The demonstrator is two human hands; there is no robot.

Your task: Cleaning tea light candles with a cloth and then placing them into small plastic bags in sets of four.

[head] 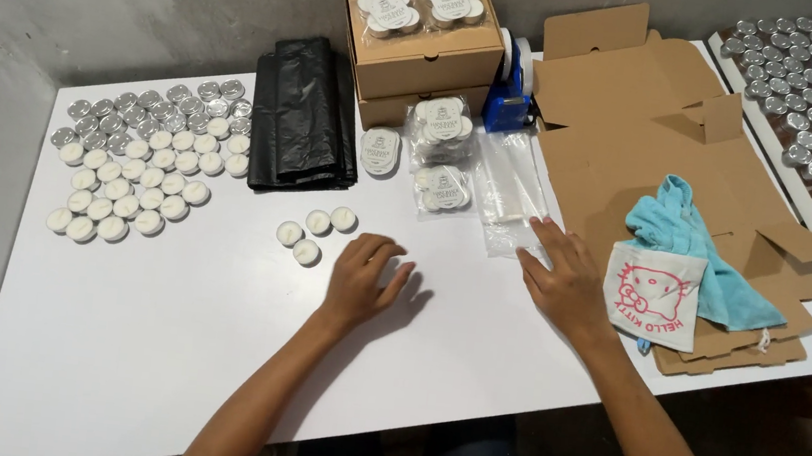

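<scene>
My left hand [365, 279] rests on the white table [164, 333] with its fingers curled down over something I cannot make out. Just left of it lie three loose white tealight candles [313, 230]. My right hand [561, 280] lies flat with fingers spread, its fingertips on the lower edge of a stack of clear plastic bags [510, 194]. Behind the bags sit small clear packs of tealights [444, 152].
Several tealights [137, 160] are grouped at the table's left, beside a folded black plastic bag [302, 117]. Closed cardboard boxes [420, 44] and a blue tape dispenser [512, 83] stand at the back. Flat cardboard [637, 132] carries a blue cloth [695, 248] and white pouch [655, 294].
</scene>
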